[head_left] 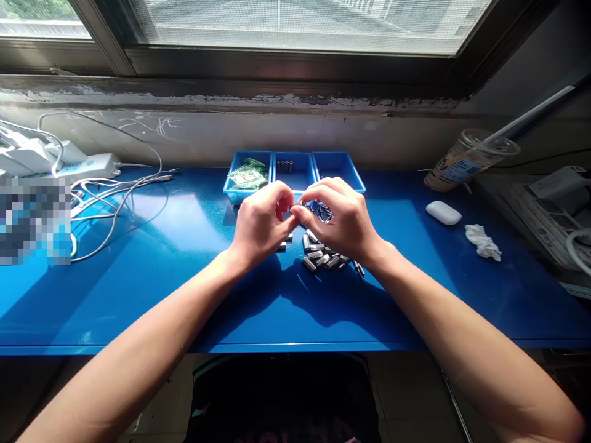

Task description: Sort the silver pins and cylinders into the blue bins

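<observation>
My left hand (262, 220) and my right hand (340, 215) meet over the middle of the table, fingertips close together. Between the right thumb and forefinger shows the round end of a small metal cylinder (303, 203). The left thumb and forefinger are pinched against the same spot; what they grip is mostly hidden. Below the hands lies a loose pile of short metal cylinders (318, 255). Thin dark metal pins (324, 212) show behind the right hand's fingers, and a few more lie by the right wrist.
Behind the hands stand three joined blue bins (233, 195): green packets (249, 175) fill the left one, several upright cylinders (285, 165) stand in the middle one. White cables (117, 191) lie left. A drink cup (455, 163), white case (443, 213) and crumpled tissue (482, 242) sit right.
</observation>
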`<state>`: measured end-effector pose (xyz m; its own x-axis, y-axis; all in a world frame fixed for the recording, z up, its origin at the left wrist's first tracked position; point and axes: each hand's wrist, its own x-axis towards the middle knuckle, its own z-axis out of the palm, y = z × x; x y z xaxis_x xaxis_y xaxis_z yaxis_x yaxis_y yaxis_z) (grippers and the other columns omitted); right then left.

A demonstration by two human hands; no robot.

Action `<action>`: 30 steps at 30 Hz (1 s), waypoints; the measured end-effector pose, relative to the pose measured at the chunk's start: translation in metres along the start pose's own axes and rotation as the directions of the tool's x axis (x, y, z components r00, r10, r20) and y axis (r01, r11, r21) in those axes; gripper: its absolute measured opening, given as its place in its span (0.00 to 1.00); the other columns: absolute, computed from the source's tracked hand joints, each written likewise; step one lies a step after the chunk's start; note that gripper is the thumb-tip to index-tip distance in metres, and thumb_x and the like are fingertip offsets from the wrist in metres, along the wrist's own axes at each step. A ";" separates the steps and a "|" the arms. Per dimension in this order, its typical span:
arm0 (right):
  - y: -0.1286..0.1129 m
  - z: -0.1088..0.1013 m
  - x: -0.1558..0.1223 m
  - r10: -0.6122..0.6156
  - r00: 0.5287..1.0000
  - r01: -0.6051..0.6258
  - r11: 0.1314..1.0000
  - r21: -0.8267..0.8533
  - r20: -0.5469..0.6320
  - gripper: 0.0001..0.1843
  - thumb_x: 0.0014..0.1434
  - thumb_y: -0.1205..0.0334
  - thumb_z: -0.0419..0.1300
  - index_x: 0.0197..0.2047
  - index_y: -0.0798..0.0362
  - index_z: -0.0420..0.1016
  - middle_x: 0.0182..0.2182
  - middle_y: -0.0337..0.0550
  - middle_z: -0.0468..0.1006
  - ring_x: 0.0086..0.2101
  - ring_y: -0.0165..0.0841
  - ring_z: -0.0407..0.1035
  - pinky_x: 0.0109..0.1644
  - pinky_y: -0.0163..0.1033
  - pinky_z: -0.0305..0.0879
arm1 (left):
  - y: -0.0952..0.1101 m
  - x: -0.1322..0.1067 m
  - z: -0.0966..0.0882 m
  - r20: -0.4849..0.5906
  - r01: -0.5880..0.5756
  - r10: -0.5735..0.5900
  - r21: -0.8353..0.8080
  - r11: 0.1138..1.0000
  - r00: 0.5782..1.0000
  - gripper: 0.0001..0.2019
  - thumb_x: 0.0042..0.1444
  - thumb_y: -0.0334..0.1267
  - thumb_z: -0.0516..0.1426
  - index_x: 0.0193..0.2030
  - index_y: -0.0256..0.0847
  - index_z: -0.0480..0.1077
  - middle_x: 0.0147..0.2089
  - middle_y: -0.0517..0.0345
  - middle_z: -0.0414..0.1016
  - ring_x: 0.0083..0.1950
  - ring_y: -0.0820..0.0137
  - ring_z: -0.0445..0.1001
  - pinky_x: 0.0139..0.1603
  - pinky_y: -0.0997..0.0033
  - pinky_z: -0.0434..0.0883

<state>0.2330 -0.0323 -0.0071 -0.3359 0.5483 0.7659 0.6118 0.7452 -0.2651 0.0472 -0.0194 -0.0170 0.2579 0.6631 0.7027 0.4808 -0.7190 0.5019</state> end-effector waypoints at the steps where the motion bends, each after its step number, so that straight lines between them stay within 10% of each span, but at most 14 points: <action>1: 0.000 0.000 0.000 0.001 1.000 -0.001 1.000 -0.005 -0.004 0.10 0.69 0.53 0.65 0.38 0.49 0.77 0.37 0.46 0.82 0.40 0.41 0.75 0.45 0.47 0.72 | 0.000 0.000 0.000 -0.007 -0.007 0.007 -0.001 1.000 1.000 0.19 0.67 0.52 0.61 0.32 0.41 0.66 0.28 0.62 0.70 0.27 0.74 0.64 0.30 0.72 0.62; 30: 0.004 -0.001 0.000 -0.052 0.999 0.052 0.998 0.037 0.003 0.13 0.74 0.66 0.54 0.56 0.50 0.77 0.45 0.48 0.82 0.45 0.40 0.76 0.50 0.46 0.75 | 0.004 0.000 0.001 -0.024 -0.009 0.009 0.007 1.000 1.000 0.04 0.63 0.35 0.64 0.40 0.37 0.77 0.31 0.61 0.76 0.27 0.75 0.70 0.33 0.73 0.67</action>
<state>0.2367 -0.0298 -0.0079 -0.3692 0.5100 0.7769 0.5668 0.7861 -0.2466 0.0500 -0.0219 -0.0155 0.2423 0.6517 0.7188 0.4842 -0.7232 0.4925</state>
